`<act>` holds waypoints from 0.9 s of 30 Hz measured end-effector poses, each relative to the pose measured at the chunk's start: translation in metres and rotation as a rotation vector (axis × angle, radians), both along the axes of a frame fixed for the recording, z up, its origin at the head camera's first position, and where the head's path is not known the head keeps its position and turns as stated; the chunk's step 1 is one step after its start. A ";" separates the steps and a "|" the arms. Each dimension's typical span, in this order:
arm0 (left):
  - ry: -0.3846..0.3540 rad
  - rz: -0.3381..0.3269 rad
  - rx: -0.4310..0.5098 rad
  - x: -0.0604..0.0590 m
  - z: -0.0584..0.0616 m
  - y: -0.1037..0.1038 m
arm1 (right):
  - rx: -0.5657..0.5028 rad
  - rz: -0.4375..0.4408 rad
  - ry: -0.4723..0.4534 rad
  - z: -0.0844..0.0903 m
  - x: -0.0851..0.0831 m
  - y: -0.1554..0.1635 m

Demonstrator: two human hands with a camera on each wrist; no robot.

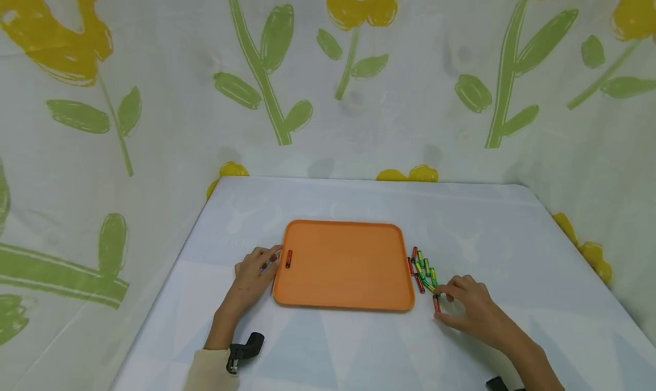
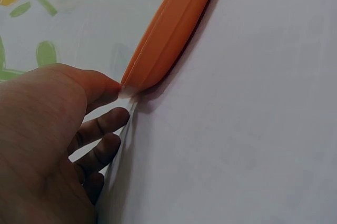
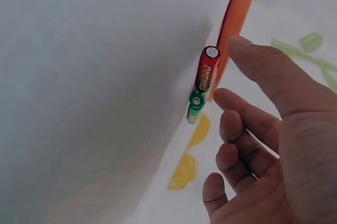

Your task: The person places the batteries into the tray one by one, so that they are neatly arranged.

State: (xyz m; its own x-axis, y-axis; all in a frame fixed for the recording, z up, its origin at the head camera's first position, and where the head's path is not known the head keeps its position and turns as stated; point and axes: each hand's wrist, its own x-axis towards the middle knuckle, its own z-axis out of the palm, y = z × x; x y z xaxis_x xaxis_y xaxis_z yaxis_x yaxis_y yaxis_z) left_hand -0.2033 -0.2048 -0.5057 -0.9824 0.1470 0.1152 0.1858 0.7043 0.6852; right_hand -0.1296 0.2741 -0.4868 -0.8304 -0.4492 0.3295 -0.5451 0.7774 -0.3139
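An orange tray point(image 1: 343, 266) lies on the table, with one red-and-black battery point(image 1: 289, 258) near its left side. My left hand point(image 1: 254, 277) is at the tray's left edge; in the left wrist view a fingertip touches the rim and the other fingers are loosely bent below it. On the right, my right hand point(image 1: 471, 308) has its thumb and forefinger spread about a red battery point(image 1: 437, 304). In the right wrist view that red battery point(image 3: 207, 71) appears between the two fingertips, without a visible pinch, and a green battery point(image 3: 196, 100) shows behind it.
Several red and green-yellow batteries point(image 1: 420, 266) lie in a loose cluster against the tray's right side. The pale table point(image 1: 359, 351) is patterned with triangles. A flower-printed cloth point(image 1: 410, 123) stands behind it and at both sides.
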 end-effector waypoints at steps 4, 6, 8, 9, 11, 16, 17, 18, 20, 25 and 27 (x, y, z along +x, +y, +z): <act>0.006 -0.003 -0.002 0.000 -0.001 0.000 | 0.004 0.006 -0.006 -0.002 0.001 0.002; 0.013 -0.003 -0.004 0.000 -0.001 0.000 | 0.006 0.015 -0.001 -0.002 0.001 0.002; 0.017 -0.001 -0.006 0.001 -0.001 0.000 | 0.013 0.019 0.000 -0.002 0.000 0.002; 0.018 0.000 -0.006 0.001 -0.001 0.000 | 0.019 0.017 -0.003 -0.002 0.000 0.002; 0.016 0.000 -0.005 0.001 -0.001 0.001 | 0.031 0.005 -0.015 -0.002 -0.001 0.003; 0.004 0.005 0.006 0.001 0.002 0.001 | 0.066 -0.026 -0.062 0.001 -0.002 0.001; -0.001 0.008 0.007 0.001 0.002 0.001 | 0.068 -0.029 -0.066 0.002 -0.003 0.000; 0.000 0.009 0.007 0.001 0.003 0.001 | 0.068 -0.026 -0.065 0.002 -0.003 -0.001; 0.000 0.010 0.008 0.001 0.003 0.001 | 0.058 -0.020 -0.051 0.003 -0.004 -0.003; -0.001 0.006 0.018 0.001 0.002 0.000 | -0.006 0.009 0.001 0.007 -0.008 -0.010; -0.003 0.007 0.020 0.002 0.001 0.000 | -0.034 0.013 -0.002 0.008 -0.011 -0.014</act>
